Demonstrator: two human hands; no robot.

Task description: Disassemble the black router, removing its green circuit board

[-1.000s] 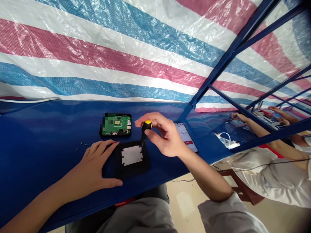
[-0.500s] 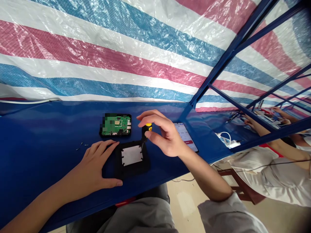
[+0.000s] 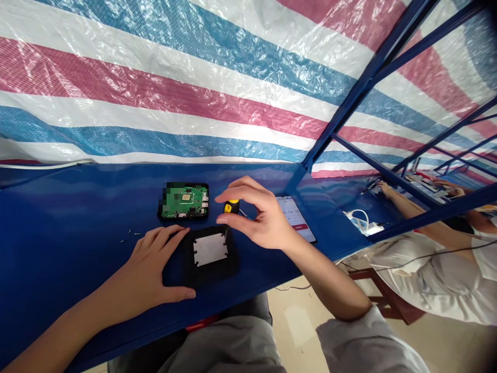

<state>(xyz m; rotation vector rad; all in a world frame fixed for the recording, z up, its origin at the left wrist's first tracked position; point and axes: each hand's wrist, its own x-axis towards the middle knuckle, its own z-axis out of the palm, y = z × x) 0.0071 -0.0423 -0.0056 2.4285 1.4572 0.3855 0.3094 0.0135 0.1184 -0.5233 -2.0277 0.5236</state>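
A black square cover (image 3: 212, 254) with a silver plate in its middle lies on the blue table (image 3: 77, 217). My left hand (image 3: 149, 272) rests flat and open on its left side, thumb along the near edge. My right hand (image 3: 256, 215) pinches a small yellow-and-black screwdriver (image 3: 232, 206), lifted off the cover and held above its far right corner. Behind the cover sits a green circuit board (image 3: 185, 201) in a black tray.
A phone (image 3: 297, 217) with a lit screen lies right of my right hand. Small screws (image 3: 130, 235) lie left of the board. A striped tarp hangs behind. At another bench on the right a person's arms (image 3: 404, 204) work beside a white cable (image 3: 361, 220).
My right hand has lifted the screwdriver off the cover's far right corner and tilted it; the tip no longer stands on the cover. My left hand has stayed put.
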